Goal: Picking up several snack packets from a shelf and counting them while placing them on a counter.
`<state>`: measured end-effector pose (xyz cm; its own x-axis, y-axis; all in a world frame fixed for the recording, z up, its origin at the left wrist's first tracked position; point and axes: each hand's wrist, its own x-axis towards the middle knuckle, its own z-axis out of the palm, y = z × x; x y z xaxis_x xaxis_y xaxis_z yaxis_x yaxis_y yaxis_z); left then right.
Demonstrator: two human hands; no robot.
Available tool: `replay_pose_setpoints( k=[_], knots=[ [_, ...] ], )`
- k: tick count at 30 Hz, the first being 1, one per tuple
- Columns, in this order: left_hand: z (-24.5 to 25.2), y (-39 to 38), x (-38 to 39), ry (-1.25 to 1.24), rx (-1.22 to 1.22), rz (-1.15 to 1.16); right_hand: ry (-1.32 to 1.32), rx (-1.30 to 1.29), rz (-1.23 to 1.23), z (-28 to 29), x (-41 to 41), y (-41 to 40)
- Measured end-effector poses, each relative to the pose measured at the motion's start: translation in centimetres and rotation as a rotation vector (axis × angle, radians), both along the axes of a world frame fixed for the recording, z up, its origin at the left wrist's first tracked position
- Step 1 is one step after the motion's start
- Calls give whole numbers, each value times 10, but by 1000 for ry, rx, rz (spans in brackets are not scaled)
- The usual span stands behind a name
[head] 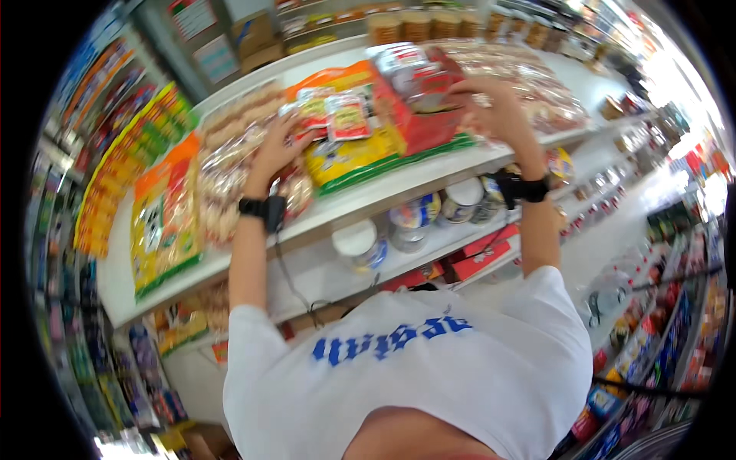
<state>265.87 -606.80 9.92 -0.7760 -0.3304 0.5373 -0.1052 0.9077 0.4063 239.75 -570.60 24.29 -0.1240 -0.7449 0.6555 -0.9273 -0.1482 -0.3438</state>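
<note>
My left hand (283,146) rests with its fingers apart at the left edge of small red-and-yellow sachets (348,117). These sachets lie on a large yellow, orange and green plastic food bag (351,164). My right hand (494,106) curls around the right side of a red cardboard box (428,133). Silver-and-red sachets (402,66) show at the top of that box. Blur hides the exact fingertip contact. Clear bags of pale snacks (238,155) lie beside my left hand, with more clear snack bags (517,57) behind my right.
The goods lie on a white shelf unit (118,293). Lidded jars (355,238) stand on its lower shelf. Another large food bag (167,224) and a strip of yellow packets (106,195) lie at left. Stocked racks (661,322) line the right. A thin cable (287,276) hangs from my left wristband.
</note>
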Motion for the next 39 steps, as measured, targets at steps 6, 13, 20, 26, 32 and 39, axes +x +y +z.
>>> replay_pose_setpoints(
  k=[6,13,20,26,32,39],
  knots=[
    [35,2,-1,204,495,-65,-108,-341,-150,16,3,11],
    [95,33,34,462,307,-101,-368,-890,-34,47,74,-6],
    [194,130,43,385,351,-395,-323,-633,50,60,114,-65],
    [240,117,16,396,337,-372,-609,-581,378,96,143,-147],
    [255,88,24,493,386,-226,-716,-533,459,103,131,-189],
    [239,70,43,544,550,-237,-772,-342,559,96,129,-203]
  ],
)
